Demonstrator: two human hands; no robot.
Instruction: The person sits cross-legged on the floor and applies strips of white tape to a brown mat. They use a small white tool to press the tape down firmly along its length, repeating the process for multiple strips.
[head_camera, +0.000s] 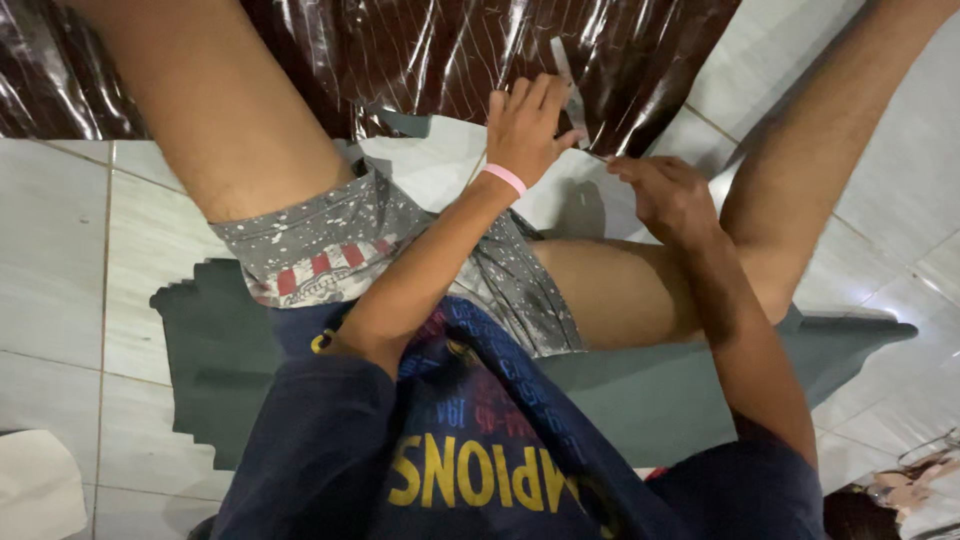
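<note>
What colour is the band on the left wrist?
Pink: the wristband sits just below the left hand, which touches the shiny dark brown sheet. Head view.

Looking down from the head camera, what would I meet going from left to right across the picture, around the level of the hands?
White floor tile → the bent leg in grey speckled shorts → left hand with a pink wristband → thin grey strip over the shiny dark brown sheet → right hand → the other leg.

left hand (525, 125): raised far, fingers spread and pinching
right hand (668, 195): curled closed, knuckles up, just beside left hand
</note>
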